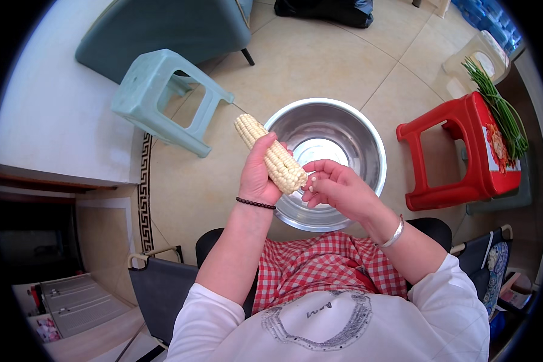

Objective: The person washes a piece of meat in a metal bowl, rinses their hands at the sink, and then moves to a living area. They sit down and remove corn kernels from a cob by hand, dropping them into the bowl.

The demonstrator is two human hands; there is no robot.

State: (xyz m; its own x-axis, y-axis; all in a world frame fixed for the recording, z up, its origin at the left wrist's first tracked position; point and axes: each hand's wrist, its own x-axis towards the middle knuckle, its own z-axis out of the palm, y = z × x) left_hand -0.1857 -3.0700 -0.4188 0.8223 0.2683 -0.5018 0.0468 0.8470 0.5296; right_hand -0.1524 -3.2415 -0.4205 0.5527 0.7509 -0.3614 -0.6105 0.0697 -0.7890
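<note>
My left hand point(262, 174) is wrapped around a husked ear of white corn point(271, 154), its thumb lying along the upper side. The cob slants, with its far end to the upper left and its near end by my right hand point(332, 185). Loosely curled at that near end, the right fingers and thumb have small pale corn kernels point(313, 179) at their tips. Below both hands a wide stainless steel basin point(357, 124) rests on the floor. The hands and cob cover part of its inside.
To the left stands a pale green plastic stool point(140, 90), near a blue-grey sofa point(163, 31). A red plastic stool point(457, 181) at the right bears long green stalks point(502, 108). Behind it sits a translucent plastic container point(473, 59). A black plastic bag point(326, 11) lies on the tiled floor.
</note>
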